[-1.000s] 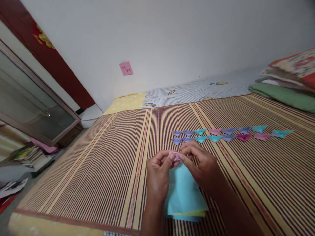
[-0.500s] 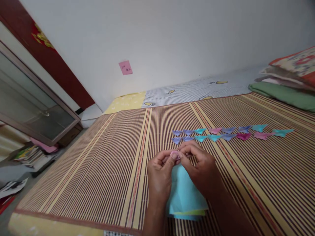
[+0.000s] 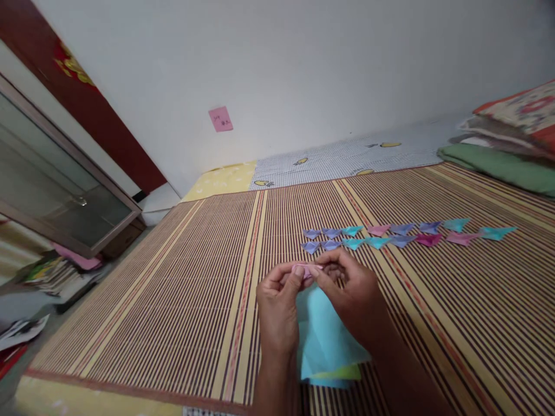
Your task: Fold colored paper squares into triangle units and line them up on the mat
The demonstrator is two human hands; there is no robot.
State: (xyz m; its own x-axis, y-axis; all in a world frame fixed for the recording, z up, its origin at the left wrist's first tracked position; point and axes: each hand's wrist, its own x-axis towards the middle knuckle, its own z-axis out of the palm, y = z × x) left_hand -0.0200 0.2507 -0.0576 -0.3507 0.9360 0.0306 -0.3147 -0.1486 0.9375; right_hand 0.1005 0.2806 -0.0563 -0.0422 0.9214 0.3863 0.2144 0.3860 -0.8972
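Observation:
A small piece of folded pink paper (image 3: 307,270) is pinched between both my hands. My left hand (image 3: 280,294) grips its left part with thumb and bent fingers. At its right end, my right hand (image 3: 349,289) holds it between thumb and forefinger. Most of the paper is hidden by the fingers. Beneath the hands lies a stack of paper sheets (image 3: 329,341), light blue on top with yellow-green and blue edges showing. Beyond the hands, two rows of small folded paper shapes (image 3: 376,242) in purple, blue, pink and magenta rest on the mat.
A striped bamboo mat (image 3: 182,300) covers the bed. Folded bedding (image 3: 494,164) and a patterned pillow (image 3: 526,112) are stacked at the right. A pink note (image 3: 221,119) is stuck on the wall. A glass-fronted cabinet (image 3: 56,179) and piled books (image 3: 52,274) stand at the left.
The pink paper has turned between my fingers and shows a longer strip. My left hand has shifted slightly left. The top blue sheet has moved a little on the stack.

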